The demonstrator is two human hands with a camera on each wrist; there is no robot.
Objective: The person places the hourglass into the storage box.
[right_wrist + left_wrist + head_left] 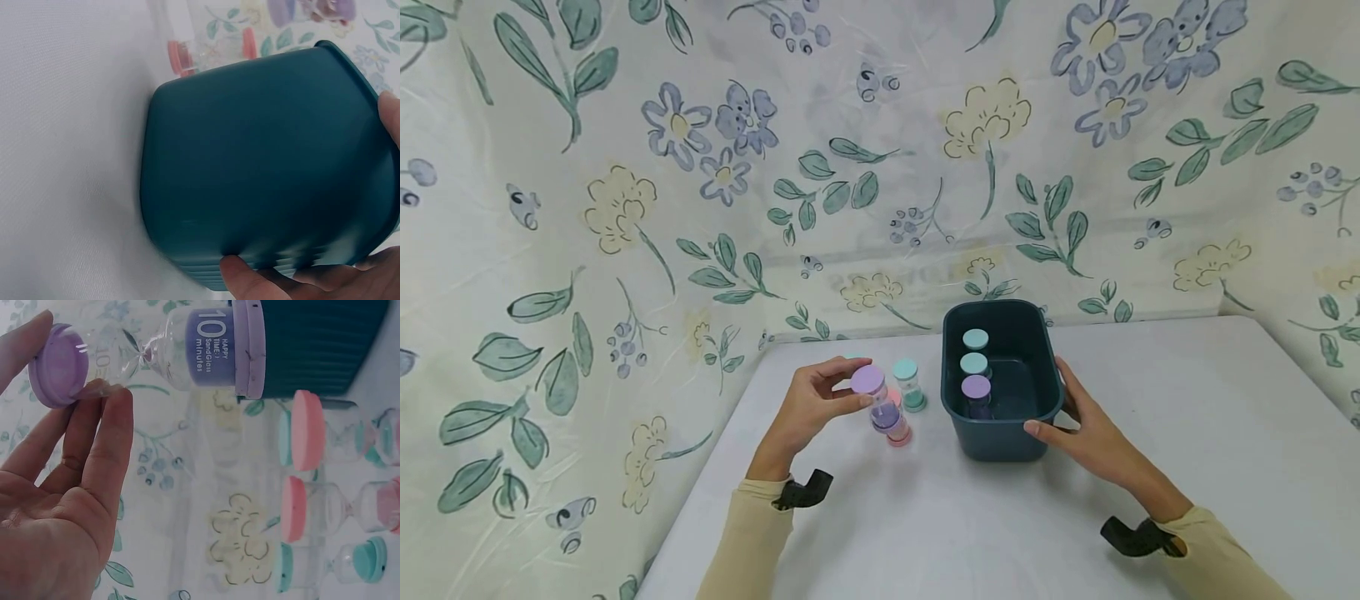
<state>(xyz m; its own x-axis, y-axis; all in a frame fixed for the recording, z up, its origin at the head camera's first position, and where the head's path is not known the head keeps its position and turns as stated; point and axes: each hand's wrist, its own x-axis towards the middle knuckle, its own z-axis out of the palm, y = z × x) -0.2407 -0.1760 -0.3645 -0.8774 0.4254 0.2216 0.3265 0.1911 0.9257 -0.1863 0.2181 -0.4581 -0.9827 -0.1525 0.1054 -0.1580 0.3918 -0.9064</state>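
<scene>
My left hand [811,408] pinches the upper purple cap of a sand timer [868,381], held upright above the table left of the bin. In the left wrist view its label reads 10 minutes, and purple sand [215,347] fills the lower bulb. My right hand [1093,442] grips the dark teal bin [1000,442] at its right side, thumb on the near rim. Inside the bin, along its left wall, stand a purple-capped timer [976,387] and two mint-capped timers [974,363]. The right wrist view shows fingertips [240,275] against the ribbed side of the bin.
Left of the bin, behind the held timer, stand a mint-capped sand timer [908,385] and a pink one [899,435]. The left wrist view shows two pink timers [294,509] and mint ones. A floral cloth [850,250] hangs behind the white table [925,525].
</scene>
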